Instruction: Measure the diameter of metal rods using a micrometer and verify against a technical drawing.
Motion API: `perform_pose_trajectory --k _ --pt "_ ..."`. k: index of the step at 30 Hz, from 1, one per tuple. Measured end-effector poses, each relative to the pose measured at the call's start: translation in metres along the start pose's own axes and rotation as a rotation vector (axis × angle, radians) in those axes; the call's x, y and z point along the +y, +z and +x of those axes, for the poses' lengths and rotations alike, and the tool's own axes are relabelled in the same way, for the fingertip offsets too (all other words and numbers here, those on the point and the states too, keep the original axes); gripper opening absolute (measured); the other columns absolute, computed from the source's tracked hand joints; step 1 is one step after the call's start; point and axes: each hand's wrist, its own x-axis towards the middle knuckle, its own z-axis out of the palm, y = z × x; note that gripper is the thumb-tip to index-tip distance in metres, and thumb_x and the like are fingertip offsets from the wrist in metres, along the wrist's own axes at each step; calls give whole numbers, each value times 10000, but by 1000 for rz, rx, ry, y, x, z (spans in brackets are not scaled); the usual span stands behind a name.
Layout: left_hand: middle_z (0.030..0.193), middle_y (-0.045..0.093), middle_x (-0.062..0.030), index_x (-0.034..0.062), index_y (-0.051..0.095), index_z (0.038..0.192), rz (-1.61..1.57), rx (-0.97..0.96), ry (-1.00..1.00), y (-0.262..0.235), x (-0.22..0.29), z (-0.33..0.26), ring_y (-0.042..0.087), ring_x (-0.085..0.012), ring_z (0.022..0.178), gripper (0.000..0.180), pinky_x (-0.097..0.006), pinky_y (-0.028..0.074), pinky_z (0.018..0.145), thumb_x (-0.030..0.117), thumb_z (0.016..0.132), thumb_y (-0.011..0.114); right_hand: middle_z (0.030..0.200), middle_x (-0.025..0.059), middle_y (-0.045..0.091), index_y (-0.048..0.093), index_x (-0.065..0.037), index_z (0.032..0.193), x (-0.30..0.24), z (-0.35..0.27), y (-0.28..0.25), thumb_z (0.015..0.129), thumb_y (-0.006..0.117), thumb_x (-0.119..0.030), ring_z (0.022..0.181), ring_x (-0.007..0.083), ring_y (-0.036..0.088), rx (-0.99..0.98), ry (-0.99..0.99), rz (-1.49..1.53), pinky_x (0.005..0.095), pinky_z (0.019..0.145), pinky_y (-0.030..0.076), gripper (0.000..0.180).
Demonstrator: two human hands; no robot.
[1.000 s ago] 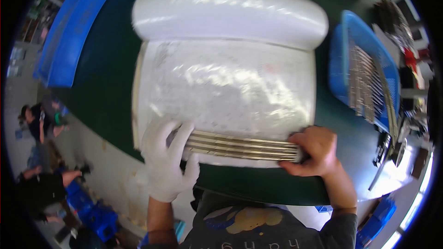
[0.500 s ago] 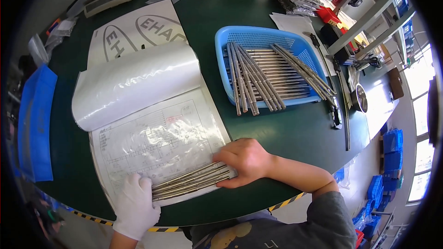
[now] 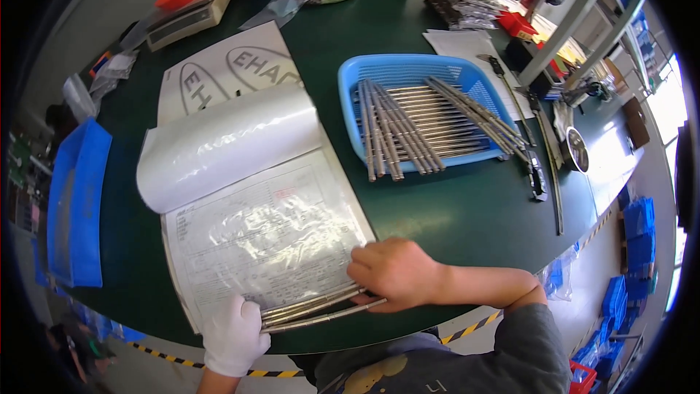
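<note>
while fingers [image 3: 362, 266] hold rods [image 3: 310, 305], green tabletop [image 3: 437, 215] overhangs floor [image 3: 587, 277]

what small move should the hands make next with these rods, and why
I'd probably ease the nearest rod in against the other metal rods with the right hand: it splays away from them toward its right end, where that bare hand already is, while the gloved left hand is at their left ends.

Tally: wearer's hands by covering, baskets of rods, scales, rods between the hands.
Gloved left hand: 1
Bare right hand: 1
Blue basket: 1
Scale: 1
Rods between hands: overlapping, count unclear
Total, those rods excluded: 4
</note>
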Motion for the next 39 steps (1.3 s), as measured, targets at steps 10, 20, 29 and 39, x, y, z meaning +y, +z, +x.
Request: perform_pose_trajectory --k 10,20,29,39 --pt "670 404 -69 81 468 645 55 171 370 -22 8 64 451 -225 498 146 -358 383 418 120 659 608 689 -18 527 563 -27 870 -12 -45 -18 853 694 -379 648 84 487 -710 534 1315 269 561 378 376" --pt "947 562 -150 40 542 1047 -276 651 180 -32 16 121 586 -308 806 343 -395 492 679 58 717 634 670 -40 368 469 -36 896 -25 -78 -48 988 511 -341 575 48 291 -320 547 1720 215 492 246 321" --pt "1126 543 -156 13 514 1179 -512 691 -229 9 -41 83 549 -278 1033 345 -362 427 923 53 842 573 583 -65 327 434 -135 766 33 -61 -118 968 529 -362 456 34 260 324 946 1013 210 401 173 318" --pt "1060 556 -140 16 558 1118 -638 769 -359 37 -58 85 565 -245 972 267 -347 444 887 37 853 578 539 32 495 578 -94 675 86 -43 -121 936 482 -513 484 168 490 213 1187 194 316 442 339 503"
